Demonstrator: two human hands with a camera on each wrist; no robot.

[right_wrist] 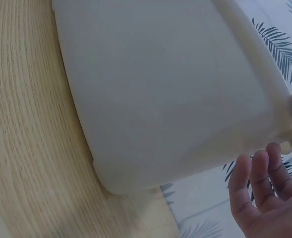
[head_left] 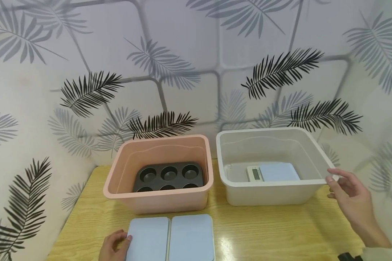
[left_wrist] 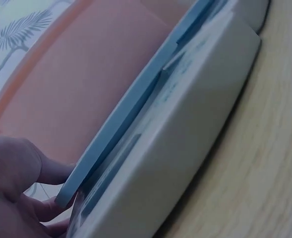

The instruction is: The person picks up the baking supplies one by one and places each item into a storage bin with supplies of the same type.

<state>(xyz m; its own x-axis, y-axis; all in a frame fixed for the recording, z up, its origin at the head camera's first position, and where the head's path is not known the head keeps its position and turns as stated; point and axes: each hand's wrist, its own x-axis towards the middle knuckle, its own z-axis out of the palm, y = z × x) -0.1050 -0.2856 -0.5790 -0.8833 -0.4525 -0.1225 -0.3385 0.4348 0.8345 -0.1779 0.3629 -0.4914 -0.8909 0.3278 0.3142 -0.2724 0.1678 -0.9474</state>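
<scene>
My left hand (head_left: pixel 114 247) pinches the near left edge of a kitchen scale (head_left: pixel 148 239) with a light blue top. In the left wrist view its thumb and fingers are at the corner of the blue plate (left_wrist: pixel 117 121), above the white body (left_wrist: pixel 175 148). Close beside it lies a second blue-topped scale (head_left: pixel 191 237). At the right, my right hand (head_left: pixel 356 203) holds the near right rim corner of a white plastic bin (head_left: pixel 268 195), thumb on top and fingers curled below. Inside that bin lies another scale (head_left: pixel 279 172) with a small display.
Left of the white bin stands a pink bin (head_left: pixel 170 203) holding a dark muffin tin (head_left: pixel 169 174). Both bins are on a wooden table (head_left: pixel 264 232) against a leaf-patterned wall (head_left: pixel 189 98). A small black object (head_left: pixel 347 256) shows near the right sleeve.
</scene>
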